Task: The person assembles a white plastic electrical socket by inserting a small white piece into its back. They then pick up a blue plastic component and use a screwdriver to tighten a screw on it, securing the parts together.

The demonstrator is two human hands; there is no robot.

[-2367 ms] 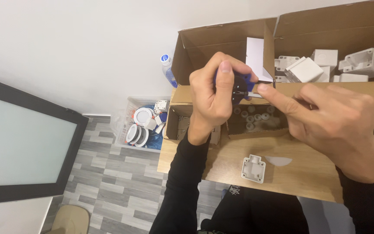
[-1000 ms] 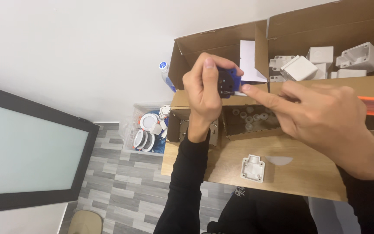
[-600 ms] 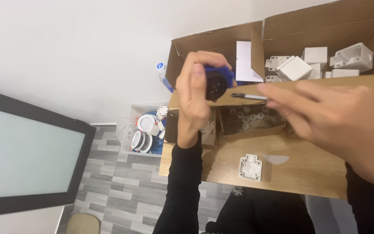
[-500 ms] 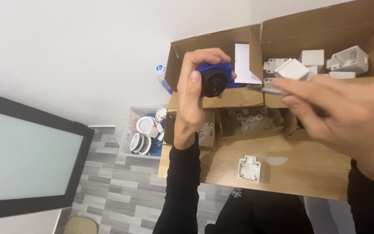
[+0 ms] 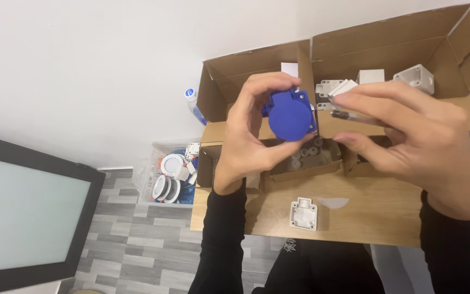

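the left hand (image 5: 248, 136) is holding a blue socket (image 5: 290, 115) up in front of the boxes (image 5: 354, 49), thumb under its lower edge and fingers curling over the top, so its grip is closing on the part with the round lid face turned toward the camera. the right hand (image 5: 414, 139) is pinching a thin dark tool (image 5: 349, 115), seemingly a screwdriver, between thumb and fingertips, its tip sitting just beside the socket's right edge; that grip is closed on the tool.

the socket is looking like hard moulded plastic: light, stiff, a bit smooth on the domed lid, and the lid is probably hinged, so it could flip if pressed at the rim. the flat sides of the square body are seeming the safest place to take hold, as the left hand is doing, rather than the lid.

a white housing (image 5: 304, 213) is lying on the wooden counter (image 5: 376, 218) below the hands, near a small clear disc (image 5: 334, 202). small round parts (image 5: 307, 153) are sitting in a low box behind it.

compared with half a second ago, the socket has been turned: the dark open face was showing then, and now the blue lid side is facing up, with the tool drawn in closer to it.
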